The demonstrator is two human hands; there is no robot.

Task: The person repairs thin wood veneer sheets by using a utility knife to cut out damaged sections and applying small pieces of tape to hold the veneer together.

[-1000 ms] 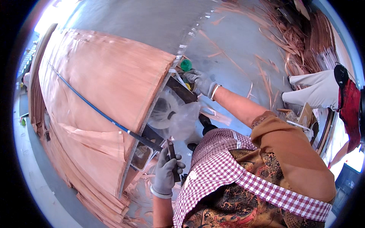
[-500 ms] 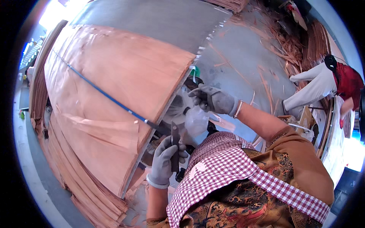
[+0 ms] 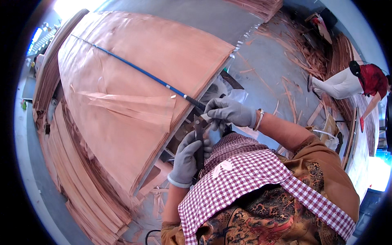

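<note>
Gloved left hand (image 3: pixel 188 159) grips a dark tool (image 3: pixel 199 149) beside a stack of wood sheets (image 3: pixel 155 49)

Nearest is the person's checked apron (image 3: pixel 241 171), worn over a brown patterned shirt (image 3: pixel 269 220). Just beyond it, the left hand, in a grey glove, has its fingers clamped around the tool, which stands roughly upright with its paler tip above the fist. The tool is in front of the body, near the close edge of the stack.

The right hand (image 3: pixel 233 113), also in a grey glove, is near the tool's upper end. Its fingers are bent and drawn together; I cannot tell whether they pinch anything or touch the tip. A pale bracelet (image 3: pixel 259 119) circles that wrist.

Behind the right hand is a clear plastic bag (image 3: pixel 239 96). A blue pole (image 3: pixel 141 70) lies slantwise across the top sheet, its dark end close to the right hand. A loose strip (image 3: pixel 130 108) lies on the same sheet, and long wood strips (image 3: pixel 77 167) are piled along the left.

Farther off, wood scraps (image 3: pixel 288 96) litter the grey floor (image 3: pixel 265 61). At far right, another person (image 3: pixel 369 79) in a red top and pale trousers bends forward.
</note>
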